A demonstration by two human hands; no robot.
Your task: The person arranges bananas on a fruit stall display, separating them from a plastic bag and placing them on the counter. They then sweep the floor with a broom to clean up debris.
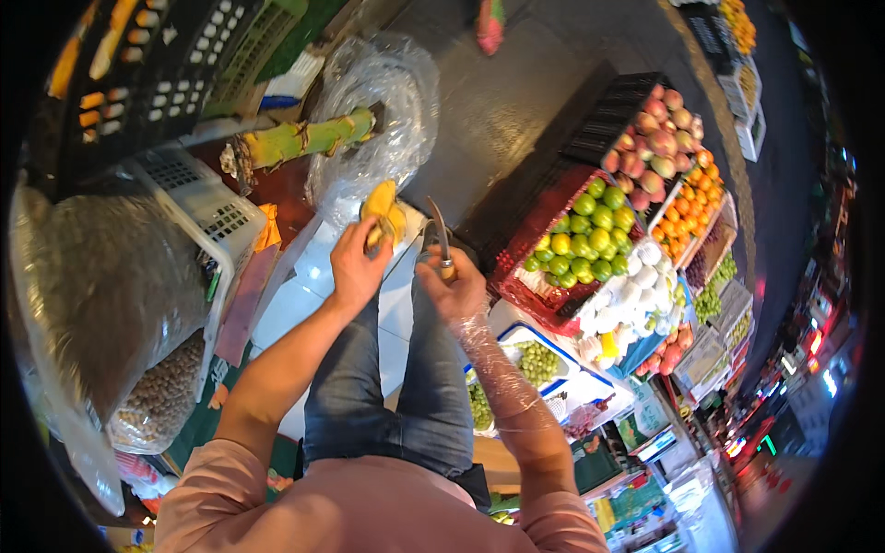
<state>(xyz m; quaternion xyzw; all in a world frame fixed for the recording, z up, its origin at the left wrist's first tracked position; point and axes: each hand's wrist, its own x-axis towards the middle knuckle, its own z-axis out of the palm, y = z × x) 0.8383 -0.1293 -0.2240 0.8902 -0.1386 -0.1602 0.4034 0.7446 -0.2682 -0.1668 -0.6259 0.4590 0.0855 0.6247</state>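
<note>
My left hand (pixel 359 266) is closed around a small bunch of yellow fruit (pixel 384 211), which looks like short bananas. In my right hand (pixel 458 289) is a knife with a curved blade (pixel 440 225) and a wooden handle (pixel 448 269); its tip points up and away from me. The knife stands apart from the fruit, to its right. Clear plastic film (pixel 501 370) wraps my right wrist and forearm. Beyond my left hand, a thick green stalk (pixel 304 143), apparently a banana stem, lies with its right end over a crumpled clear plastic bag (pixel 408 90).
On the right stand crates of green citrus (pixel 598 231), peaches (pixel 660 142) and oranges (pixel 691 197). Foam-netted fruit (pixel 639 283) and green grapes (pixel 538 363) sit nearer me. At left are a white plastic basket (pixel 200 200), a black crate (pixel 155 76) and a large plastic sack (pixel 124 276).
</note>
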